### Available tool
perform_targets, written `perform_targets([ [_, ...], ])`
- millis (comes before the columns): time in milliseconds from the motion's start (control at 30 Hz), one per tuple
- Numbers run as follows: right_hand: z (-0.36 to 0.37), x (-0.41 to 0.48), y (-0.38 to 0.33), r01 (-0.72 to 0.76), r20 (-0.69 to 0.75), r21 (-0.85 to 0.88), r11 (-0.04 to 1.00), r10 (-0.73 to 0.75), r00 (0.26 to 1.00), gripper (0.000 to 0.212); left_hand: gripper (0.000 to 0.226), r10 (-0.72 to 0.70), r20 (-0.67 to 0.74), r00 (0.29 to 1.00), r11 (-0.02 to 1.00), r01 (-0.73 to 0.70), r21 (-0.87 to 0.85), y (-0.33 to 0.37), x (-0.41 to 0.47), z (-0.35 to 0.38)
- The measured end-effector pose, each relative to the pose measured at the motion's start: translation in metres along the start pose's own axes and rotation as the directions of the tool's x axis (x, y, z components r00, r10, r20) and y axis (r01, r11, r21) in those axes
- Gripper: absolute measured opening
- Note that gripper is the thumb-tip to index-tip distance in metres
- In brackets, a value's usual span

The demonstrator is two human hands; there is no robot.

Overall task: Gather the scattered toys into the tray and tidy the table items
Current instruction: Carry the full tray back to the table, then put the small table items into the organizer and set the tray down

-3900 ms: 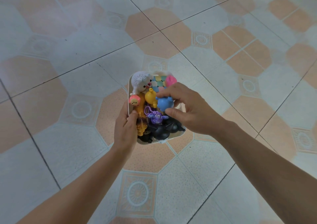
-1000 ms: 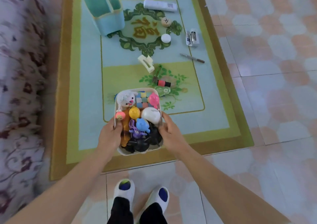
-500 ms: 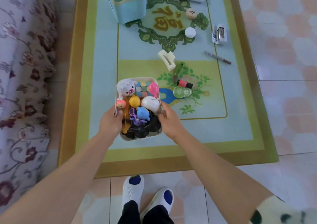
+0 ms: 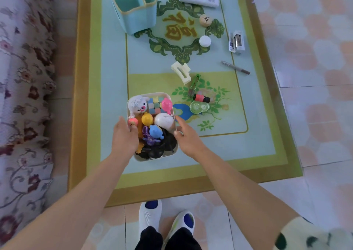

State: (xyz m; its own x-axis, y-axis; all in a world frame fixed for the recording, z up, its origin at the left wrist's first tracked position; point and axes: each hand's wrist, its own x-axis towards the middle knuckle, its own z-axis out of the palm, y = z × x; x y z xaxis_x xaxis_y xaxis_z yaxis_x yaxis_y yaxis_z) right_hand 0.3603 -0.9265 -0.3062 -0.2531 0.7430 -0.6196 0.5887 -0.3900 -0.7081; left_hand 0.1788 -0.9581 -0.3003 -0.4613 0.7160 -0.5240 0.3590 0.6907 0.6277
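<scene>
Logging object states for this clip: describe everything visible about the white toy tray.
The tray is white, rounded-rectangular, seemingly plastic, upright at the near end of the table, heaped with small toys above its rim. The left hand covers its left rim; the right hand touches its right rim, fingers loose. Whether it rests on the table is unclear.
</scene>
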Motion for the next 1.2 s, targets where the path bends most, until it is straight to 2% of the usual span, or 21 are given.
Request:
perform_targets([
  [67,-0.009,-0.005,-0.004,-0.015,-0.026,-0.005,1.000,0.015,1.000,0.053,0.019,0.124,-0.092,0.988,0.991,-0.120,0.055,0.016,-0.009,-0.003],
  [167,-0.028,-0.013,-0.009,0.007,-0.091,0.001,1.000,-0.007,0.996,0.049,0.034,0.323,-0.146,0.935,0.946,-0.316,0.066,0.043,-0.023,-0.002],
  [233,-0.046,-0.019,-0.009,0.017,-0.137,-0.004,1.000,-0.018,0.990,0.046,0.040,0.404,-0.129,0.906,0.915,-0.402,0.042,0.063,-0.036,0.006],
  [333,-0.078,-0.031,-0.005,0.055,-0.173,-0.018,0.998,-0.057,0.983,0.040,0.036,0.531,-0.074,0.844,0.847,-0.529,0.055,0.093,-0.056,0.028],
  [467,-0.128,-0.046,0.008,0.092,-0.191,-0.007,0.996,-0.091,0.977,0.032,0.031,0.603,0.019,0.797,0.796,-0.603,0.046,0.127,-0.083,0.075],
  [600,-0.198,-0.057,0.037,0.132,-0.216,0.043,0.990,-0.120,0.969,0.028,0.029,0.616,0.047,0.786,0.786,-0.618,0.015,0.175,-0.109,0.144],
  [767,-0.306,-0.067,0.084,0.140,-0.185,0.069,0.988,-0.125,0.975,0.023,0.027,0.569,0.036,0.822,0.822,-0.569,-0.010,0.237,-0.140,0.239],
  [867,-0.380,-0.081,0.104,0.159,-0.184,0.000,0.987,-0.156,0.970,0.022,0.026,0.524,0.003,0.851,0.851,-0.524,-0.024,0.277,-0.165,0.296],
  [1067,-0.472,-0.083,0.112,0.233,-0.116,-0.092,0.968,-0.243,0.963,0.021,0.023,0.469,-0.077,0.880,0.882,-0.471,0.000,0.330,-0.181,0.361],
  [1200,-0.499,-0.061,0.104,0.281,-0.083,-0.116,0.953,-0.292,0.953,0.022,0.025,0.428,-0.135,0.894,0.904,-0.427,0.039,0.344,-0.167,0.370],
])
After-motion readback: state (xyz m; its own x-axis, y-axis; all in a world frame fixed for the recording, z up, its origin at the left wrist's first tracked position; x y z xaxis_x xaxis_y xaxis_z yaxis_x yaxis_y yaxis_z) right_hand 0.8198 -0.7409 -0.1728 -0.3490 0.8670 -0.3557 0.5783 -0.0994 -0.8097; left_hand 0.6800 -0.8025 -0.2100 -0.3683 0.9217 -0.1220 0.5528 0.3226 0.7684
